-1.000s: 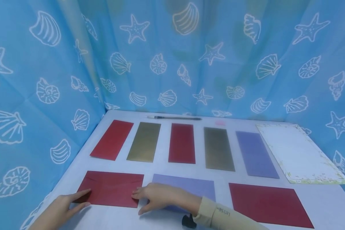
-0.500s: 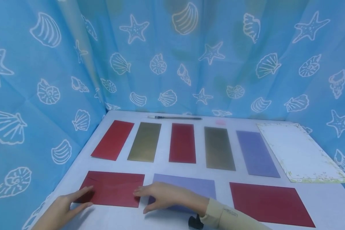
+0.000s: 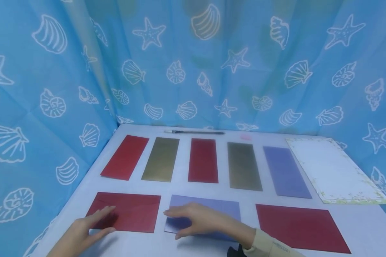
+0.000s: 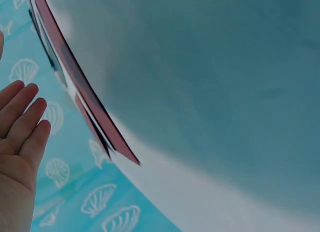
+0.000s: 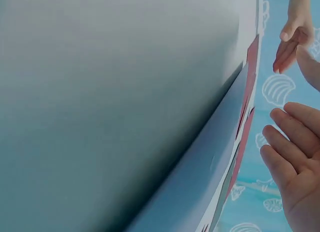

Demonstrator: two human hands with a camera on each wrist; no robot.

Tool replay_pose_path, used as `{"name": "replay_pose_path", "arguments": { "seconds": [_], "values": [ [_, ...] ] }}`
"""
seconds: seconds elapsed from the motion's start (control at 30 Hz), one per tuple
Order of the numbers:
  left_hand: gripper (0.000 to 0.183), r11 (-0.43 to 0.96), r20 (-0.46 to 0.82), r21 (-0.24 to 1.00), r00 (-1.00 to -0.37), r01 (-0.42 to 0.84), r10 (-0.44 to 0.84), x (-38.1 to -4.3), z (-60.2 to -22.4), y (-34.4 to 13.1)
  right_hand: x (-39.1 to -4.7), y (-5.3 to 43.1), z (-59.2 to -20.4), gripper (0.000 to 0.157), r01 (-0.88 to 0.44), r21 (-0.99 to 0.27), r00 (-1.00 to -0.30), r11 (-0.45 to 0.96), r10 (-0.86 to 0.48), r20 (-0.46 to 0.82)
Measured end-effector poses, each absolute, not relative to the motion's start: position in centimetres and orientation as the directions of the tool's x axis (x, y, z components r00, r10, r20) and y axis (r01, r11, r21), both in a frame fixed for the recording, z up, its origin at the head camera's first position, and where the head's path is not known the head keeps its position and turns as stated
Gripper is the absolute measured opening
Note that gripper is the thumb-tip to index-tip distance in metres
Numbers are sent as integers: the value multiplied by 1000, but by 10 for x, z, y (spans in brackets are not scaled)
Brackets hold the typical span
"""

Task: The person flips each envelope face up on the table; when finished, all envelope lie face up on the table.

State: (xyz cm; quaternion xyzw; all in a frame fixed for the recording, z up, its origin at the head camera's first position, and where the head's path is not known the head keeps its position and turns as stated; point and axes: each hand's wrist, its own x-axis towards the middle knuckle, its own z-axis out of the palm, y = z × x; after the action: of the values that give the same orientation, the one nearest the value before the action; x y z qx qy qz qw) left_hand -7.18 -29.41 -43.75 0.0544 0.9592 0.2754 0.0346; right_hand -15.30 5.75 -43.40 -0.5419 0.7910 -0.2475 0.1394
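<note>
At the front left lies a dark red envelope [image 3: 138, 214], flap side up, its flap lines faintly visible. My left hand [image 3: 83, 230] hovers over its left end with fingers extended and thumb apart; a shadow falls on the paper below. My right hand [image 3: 201, 218] hangs above a purple envelope [image 3: 218, 206], partly covering it. Nothing is held by either hand. From the left wrist, the left hand's fingers [image 4: 37, 114] look straight and raised off the table. The right wrist view likewise shows the right hand's fingers [image 5: 282, 142] spread loosely, clear of the purple envelope [image 5: 200, 177].
Another dark red envelope [image 3: 303, 228] lies front right. Behind stand a row of upright-laid envelopes: red [image 3: 125, 157], gold [image 3: 161, 159], red [image 3: 203, 160], gold [image 3: 244, 166], purple [image 3: 287, 171]. A bordered white sheet [image 3: 334, 171], a brush [image 3: 196, 132] and a pink piece [image 3: 245, 137] lie further out.
Both hands have come off the red envelope's ends. The right hand has moved right, over the purple envelope; the left has shifted slightly right and lifted. The envelopes have stayed in place.
</note>
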Motion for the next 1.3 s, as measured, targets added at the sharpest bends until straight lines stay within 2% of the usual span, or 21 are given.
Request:
{"name": "replay_pose_path", "arguments": {
  "seconds": [0.2,0.43,0.9,1.13,1.3],
  "values": [
    [79,821,-48,564,-989,89,140,-72,-433,-280,-149,74,-430,63,-769,-573,-392,286,-917,69],
    [84,785,-83,612,-980,95,183,-76,-431,-263,-143,97,-429,65,-717,-613,-457,332,-888,53],
    [82,787,-73,574,-943,225,323,-83,-426,-231,-135,145,-432,66,-680,-633,-545,370,-833,98],
    [83,768,-138,601,-918,221,372,-87,-428,-216,-128,167,-428,66,-650,-651,-587,391,-803,105],
    [82,765,-146,586,-894,267,424,-92,-430,-204,-121,181,-427,68,-600,-689,-623,406,-778,84]
  ]
}}
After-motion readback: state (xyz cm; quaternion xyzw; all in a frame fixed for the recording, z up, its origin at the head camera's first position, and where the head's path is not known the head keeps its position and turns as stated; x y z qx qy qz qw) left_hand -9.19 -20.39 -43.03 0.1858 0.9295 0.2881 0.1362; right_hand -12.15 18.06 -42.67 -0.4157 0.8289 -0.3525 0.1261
